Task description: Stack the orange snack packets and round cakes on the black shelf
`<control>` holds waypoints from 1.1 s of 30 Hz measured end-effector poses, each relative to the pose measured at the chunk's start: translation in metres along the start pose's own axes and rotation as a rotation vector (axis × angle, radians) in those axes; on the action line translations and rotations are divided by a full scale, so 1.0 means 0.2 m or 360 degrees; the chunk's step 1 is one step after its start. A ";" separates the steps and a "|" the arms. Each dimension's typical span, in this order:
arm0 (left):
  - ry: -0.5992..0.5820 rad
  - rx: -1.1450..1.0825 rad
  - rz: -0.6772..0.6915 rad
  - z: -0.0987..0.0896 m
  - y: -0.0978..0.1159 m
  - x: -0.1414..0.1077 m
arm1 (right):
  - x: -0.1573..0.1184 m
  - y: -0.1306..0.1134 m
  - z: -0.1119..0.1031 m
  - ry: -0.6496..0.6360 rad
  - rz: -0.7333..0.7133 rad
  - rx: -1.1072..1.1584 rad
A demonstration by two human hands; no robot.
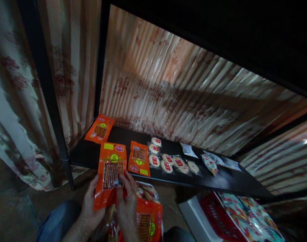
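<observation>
An orange snack packet [110, 156] with a clear window showing brown strips is held in front of me, over the front edge of the shelf. My left hand [89, 205] grips its lower left edge. On its lower right front lie the fingers of my right hand [127, 203], which also grips it. Another orange packet [139, 158] lies on the black shelf [80, 156] just to the right, and one more [100, 129] is at the back left corner. Below my right hand, an orange packet [148, 218] rests among other wrapped food in a container [153, 188] partly hidden by my hands.
Round white wrapped cakes [166, 166] sit mid-shelf. Several small foil bags [210, 163] lie further right. Dark shelf posts [48, 90] stand at left, and an upper board [219, 40] overhangs. A red basket [219, 216] and a white box [196, 218] are on the floor at right.
</observation>
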State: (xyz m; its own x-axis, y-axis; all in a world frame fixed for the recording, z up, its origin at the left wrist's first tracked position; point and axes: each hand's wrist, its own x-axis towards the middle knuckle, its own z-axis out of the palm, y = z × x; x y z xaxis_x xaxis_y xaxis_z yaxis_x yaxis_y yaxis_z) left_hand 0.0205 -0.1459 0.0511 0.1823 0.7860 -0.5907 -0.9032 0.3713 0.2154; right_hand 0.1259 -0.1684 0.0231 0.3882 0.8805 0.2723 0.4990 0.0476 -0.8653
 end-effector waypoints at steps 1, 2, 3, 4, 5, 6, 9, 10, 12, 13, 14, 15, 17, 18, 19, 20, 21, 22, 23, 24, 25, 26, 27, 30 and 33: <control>0.0001 -0.0004 0.0009 0.01 0.00 -0.01 | 0.00 0.00 0.00 -0.0007 -0.0005 -0.0022; 0.0004 -0.0006 0.0020 0.01 0.00 -0.01 | 0.00 0.00 0.00 -0.0014 -0.0009 -0.0047; 0.0007 -0.0006 0.0024 0.02 0.00 -0.01 | 0.00 0.00 0.01 -0.0019 -0.0012 -0.0072; 0.0009 -0.0004 0.0024 0.02 0.00 -0.02 | 0.00 0.00 0.01 -0.0021 -0.0018 -0.0095; 0.0007 -0.0002 0.0022 0.02 0.00 -0.01 | 0.00 -0.01 0.01 -0.0022 -0.0028 -0.0116; -0.0003 0.0001 0.0008 0.02 0.00 -0.01 | 0.00 -0.01 0.01 -0.0021 -0.0040 -0.0133; -0.0028 0.0008 -0.0059 0.00 -0.01 0.01 | 0.00 -0.01 0.01 -0.0028 -0.0070 -0.0175; -0.0030 0.0005 -0.0078 0.00 -0.02 0.02 | 0.00 -0.01 0.01 -0.0039 -0.0070 -0.0185; -0.0044 -0.0003 -0.0106 -0.01 -0.02 0.03 | 0.00 -0.01 0.01 -0.0063 -0.0061 -0.0191; -0.0055 -0.0010 -0.0113 -0.01 -0.02 0.03 | 0.00 -0.02 0.00 -0.0072 -0.0058 -0.0185; -0.0071 -0.0011 -0.0122 -0.02 -0.03 0.03 | 0.00 -0.02 0.00 -0.0076 -0.0053 -0.0174; -0.0079 0.0005 -0.0116 -0.03 -0.03 0.03 | 0.00 -0.02 0.00 -0.0075 -0.0047 -0.0160; -0.0049 0.0100 -0.0031 -0.04 -0.03 0.02 | 0.00 -0.03 0.00 -0.0079 -0.0028 -0.0130; -0.0021 0.0156 0.0025 -0.05 -0.03 0.02 | -0.01 -0.04 0.00 -0.0091 -0.0011 -0.0111; 0.0011 0.0211 0.0087 -0.06 -0.03 0.01 | -0.01 -0.05 0.00 -0.0108 0.0008 -0.0087; 0.0040 0.0260 0.0133 -0.06 -0.04 0.01 | -0.01 -0.06 0.00 -0.0128 0.0028 -0.0057; 0.0066 0.0295 0.0153 -0.07 -0.04 0.01 | -0.02 -0.07 -0.01 -0.0150 0.0047 -0.0022; 0.0086 0.0322 0.0149 -0.06 -0.05 0.01 | -0.02 -0.08 -0.01 -0.0171 0.0063 0.0018; 0.0105 0.0349 0.0119 -0.06 -0.06 0.01 | -0.02 -0.08 -0.01 -0.0190 0.0079 0.0061; 0.0122 0.0377 0.0077 -0.05 -0.07 0.01 | -0.01 -0.09 -0.02 -0.0214 0.0097 0.0110; 0.0115 0.0394 0.0028 -0.03 -0.08 0.01 | -0.01 -0.10 -0.03 -0.0246 0.0120 0.0164; 0.0077 0.0399 -0.0014 -0.02 -0.10 0.01 | 0.00 -0.12 -0.04 -0.0286 0.0149 0.0224; 0.0013 0.0394 -0.0030 0.00 -0.11 0.01 | 0.00 -0.13 -0.05 -0.0333 0.0183 0.0287; -0.0231 0.0398 0.0056 0.05 -0.15 0.00 | 0.03 -0.17 -0.09 -0.0466 0.0265 0.0457; -0.0414 0.0533 0.0167 0.09 -0.16 -0.01 | 0.06 -0.20 -0.14 -0.0527 0.0293 0.0610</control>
State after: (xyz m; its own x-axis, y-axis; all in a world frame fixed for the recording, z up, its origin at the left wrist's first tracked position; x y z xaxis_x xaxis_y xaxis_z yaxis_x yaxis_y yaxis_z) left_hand 0.0557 -0.1507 0.0603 0.2266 0.9105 -0.3458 -0.7541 0.3887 0.5294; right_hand 0.1318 -0.1736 0.0736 0.1463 0.9892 0.0080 0.1030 -0.0072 -0.9947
